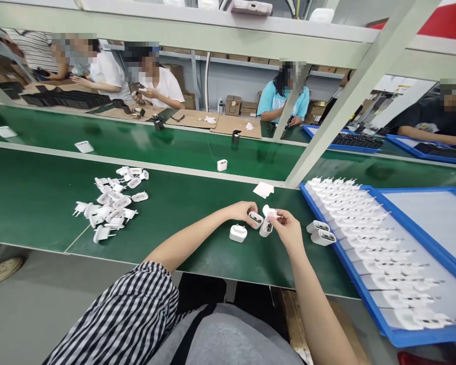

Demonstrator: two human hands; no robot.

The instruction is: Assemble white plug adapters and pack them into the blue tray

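My left hand [243,212] is closed around an open white charger housing [256,219], with dark electronics showing inside it. In my right hand [289,228], thumb and fingers pinch a white plug cap [270,212] with metal pins. Just below that cap, between my hands, a second open housing [266,229] leans at a tilt; whether my right fingers also touch it, I cannot tell. A capped white charger [238,233] stands on the green table near my left wrist. To the right of my right hand, two open housings [323,237] sit side by side.
A loose pile of white plug caps [114,203] lies at left. At right, a blue-rimmed tray [345,263] holds rows of white plugs. White paper [264,189] lies beyond my hands. A slanted post [327,121] rises behind. Co-workers sit across the green belt [175,147], which carries a white housing [222,165].
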